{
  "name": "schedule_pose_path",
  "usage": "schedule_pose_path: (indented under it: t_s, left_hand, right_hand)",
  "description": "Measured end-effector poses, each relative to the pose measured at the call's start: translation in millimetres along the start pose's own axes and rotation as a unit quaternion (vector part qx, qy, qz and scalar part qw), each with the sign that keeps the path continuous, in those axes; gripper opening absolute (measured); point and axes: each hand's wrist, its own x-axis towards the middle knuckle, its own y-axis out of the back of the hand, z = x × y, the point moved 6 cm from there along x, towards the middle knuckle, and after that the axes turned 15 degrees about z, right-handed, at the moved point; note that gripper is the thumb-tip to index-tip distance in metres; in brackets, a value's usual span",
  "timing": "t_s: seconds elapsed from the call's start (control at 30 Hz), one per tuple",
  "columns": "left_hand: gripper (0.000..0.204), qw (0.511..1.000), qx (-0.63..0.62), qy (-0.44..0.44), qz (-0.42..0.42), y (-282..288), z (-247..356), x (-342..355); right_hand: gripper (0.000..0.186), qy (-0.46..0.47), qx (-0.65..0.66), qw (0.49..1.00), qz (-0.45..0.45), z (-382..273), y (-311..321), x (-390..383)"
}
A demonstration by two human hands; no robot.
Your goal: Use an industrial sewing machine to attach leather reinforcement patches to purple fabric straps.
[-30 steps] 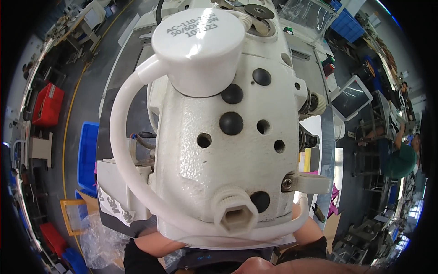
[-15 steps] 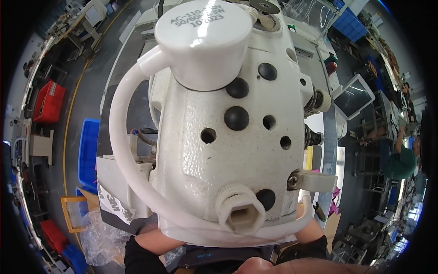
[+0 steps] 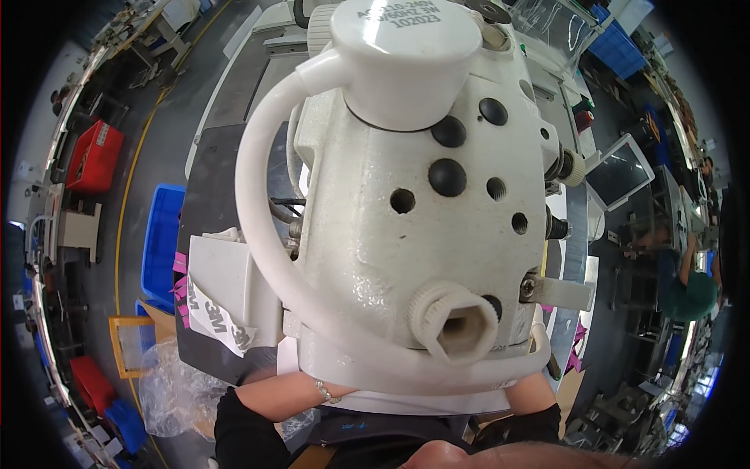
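The white cast head of a sewing machine (image 3: 367, 242) fills the middle, with black round plugs, open holes and a hexagonal plastic fitting (image 3: 457, 328) near its lower end. A white capped cylinder (image 3: 402, 86) on top feeds a curved white tube (image 3: 250, 203). My left forearm (image 3: 281, 395) reaches under the lower left of the head, a beaded bracelet at the wrist; my left hand is hidden there. My right forearm (image 3: 531, 395) reaches behind the lower right of the head, its hand also hidden.
Blue crate (image 3: 160, 242), red bin (image 3: 94, 156) and clear plastic wrapping (image 3: 172, 391) lie left. A white-labelled box (image 3: 230, 289) flanks the machine. Right: screen panel (image 3: 621, 172), blue crate (image 3: 613, 47), thread cones (image 3: 583, 117), a co-worker in green (image 3: 687, 293).
The machine sits further right and higher in the picture, as the whole view has shifted. More of my left forearm shows, now with its bracelet visible.
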Motion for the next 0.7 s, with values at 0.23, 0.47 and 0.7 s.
schedule_pose_path:
  t_s: [0.23, 0.47, 0.7]
  left_hand:
    - [0.018, 1.000, 0.020, 0.020, -0.005, 19.5, -2.9, 28.0]
    - [0.030, 0.995, 0.044, 0.075, -0.051, 7.0, -8.8, 14.0]
    - [0.035, 0.991, 0.087, -0.031, -0.093, 2.9, 4.2, -2.7]
  right_hand:
    - [0.029, -0.044, 0.040, 0.998, -0.022, 3.4, 2.0, -0.9]
    - [0.029, -0.101, 0.061, 0.993, -0.022, -4.5, -3.2, 6.8]
    - [0.029, -0.158, 0.068, 0.985, 0.006, -0.8, 5.2, 13.3]
